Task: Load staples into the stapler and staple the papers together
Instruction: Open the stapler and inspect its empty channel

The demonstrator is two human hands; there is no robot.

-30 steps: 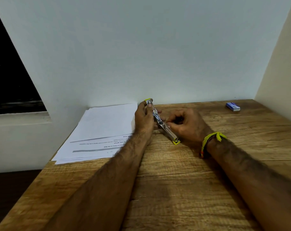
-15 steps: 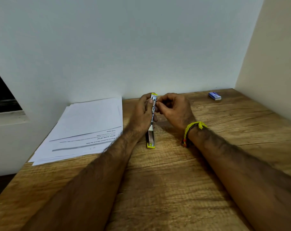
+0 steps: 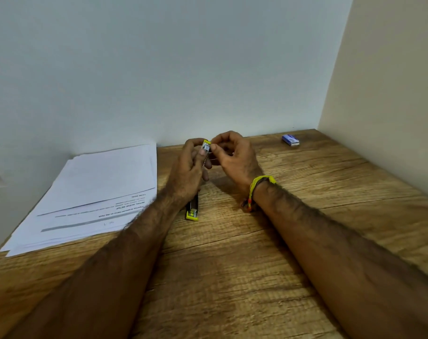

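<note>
My left hand (image 3: pixel 188 172) grips a yellow and metal stapler (image 3: pixel 192 211), swung open lengthwise, its near end resting on the wooden table (image 3: pixel 232 265) and its far end raised. My right hand (image 3: pixel 232 155) pinches thumb and forefinger at the stapler's raised metal end; whether a staple strip sits between the fingers cannot be told. A loose stack of white papers (image 3: pixel 98 187) lies to the left of my left hand, printed text showing on a lower sheet.
A small blue staple box (image 3: pixel 290 139) lies at the table's far right corner. A white wall closes the back and a beige wall the right side. The table's left edge runs beside the papers.
The stapler has turned from a slant to nearly straight toward me. My right hand has moved from its lower half up to the raised far end. The view has shifted right.
</note>
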